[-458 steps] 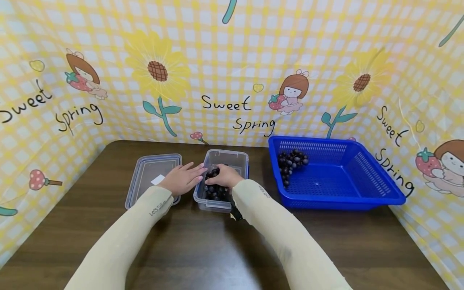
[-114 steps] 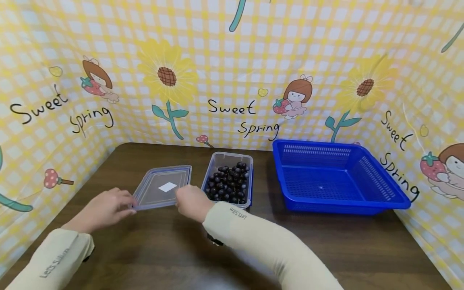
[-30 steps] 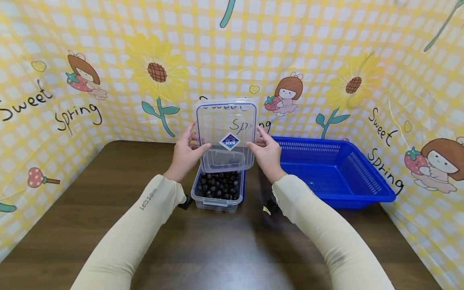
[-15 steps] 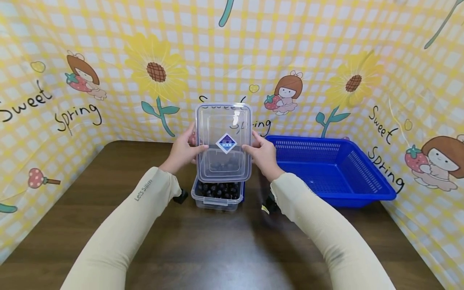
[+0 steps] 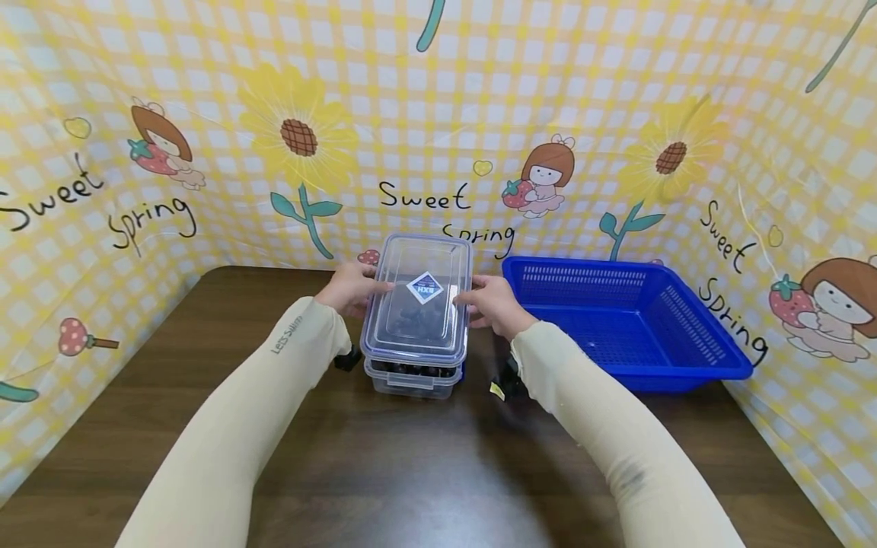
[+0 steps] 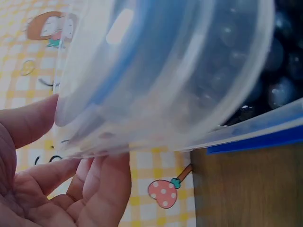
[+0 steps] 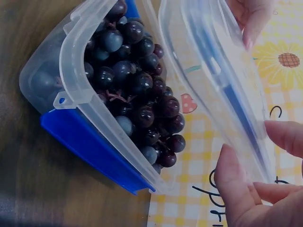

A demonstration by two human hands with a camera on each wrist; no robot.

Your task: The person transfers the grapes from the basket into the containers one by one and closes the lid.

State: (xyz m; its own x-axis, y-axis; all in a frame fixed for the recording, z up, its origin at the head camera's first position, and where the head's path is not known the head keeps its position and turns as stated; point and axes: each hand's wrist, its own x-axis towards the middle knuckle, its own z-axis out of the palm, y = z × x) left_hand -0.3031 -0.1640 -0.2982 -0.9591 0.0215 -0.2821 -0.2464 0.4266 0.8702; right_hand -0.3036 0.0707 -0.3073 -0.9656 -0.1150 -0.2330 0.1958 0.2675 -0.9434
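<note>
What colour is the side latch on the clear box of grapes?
Blue; the side latch on the clear box shows best in the right wrist view.

You stood at a tabletop booth (image 5: pixel 808 152) screened with printed cloth.
Yellow-checked fabric (image 5: pixel 425 99), bearing sunflowers (image 5: pixel 299 137), cartoon figures (image 5: pixel 546 173) and "Sweet Spring" lettering (image 5: pixel 425 198), walled your wood-grain table (image 5: pixel 370 472) at the back and both sides; the blue perforated basket (image 5: pixel 671 377) and clear food box (image 5: pixel 414 390) of dark grapes (image 7: pixel 142 80) made it kitchen-like, though the room beyond was hidden.
</note>
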